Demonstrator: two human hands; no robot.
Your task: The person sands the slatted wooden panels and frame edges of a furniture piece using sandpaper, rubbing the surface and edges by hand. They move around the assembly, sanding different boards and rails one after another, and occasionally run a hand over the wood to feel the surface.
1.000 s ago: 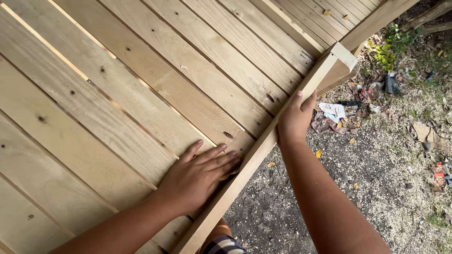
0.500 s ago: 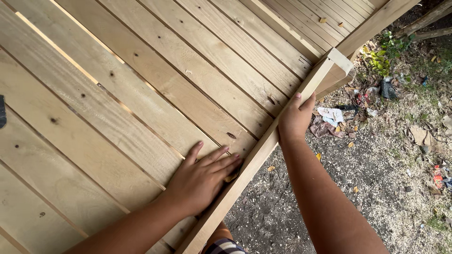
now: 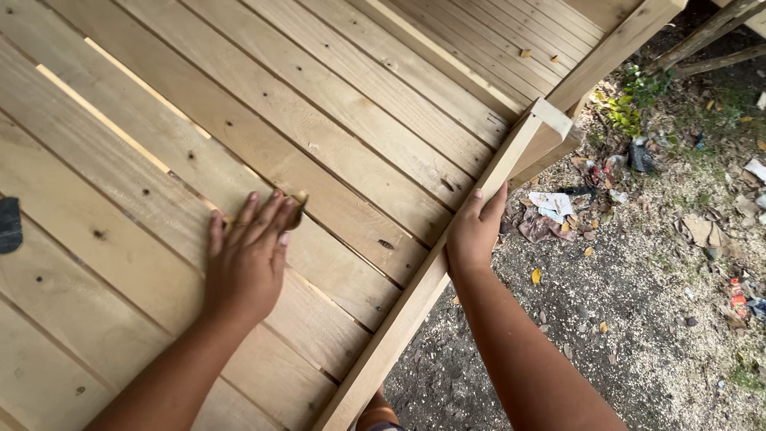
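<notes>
A large panel of pale wooden planks (image 3: 335, 136) with narrow gaps fills the left and middle of the view. My left hand (image 3: 247, 267) lies flat, palm down, on a plank, fingers slightly apart. A small brown bit (image 3: 299, 209) shows at its fingertips; whether the hand holds it is unclear. My right hand (image 3: 472, 233) grips the panel's thick side rail (image 3: 399, 327), thumb on top and fingers wrapped under the outer edge. The rail's cut end (image 3: 550, 120) sticks out just beyond that hand.
To the right of the rail lies bare ground (image 3: 638, 335) with sawdust, dry leaves, scraps of cloth (image 3: 546, 219) and litter. A dark object (image 3: 9, 225) sits at the left edge on the planks. Small green plants (image 3: 630, 100) grow at the upper right.
My left hand has slid up and to the left across the planks, away from the rail. My right hand has stayed on the rail.
</notes>
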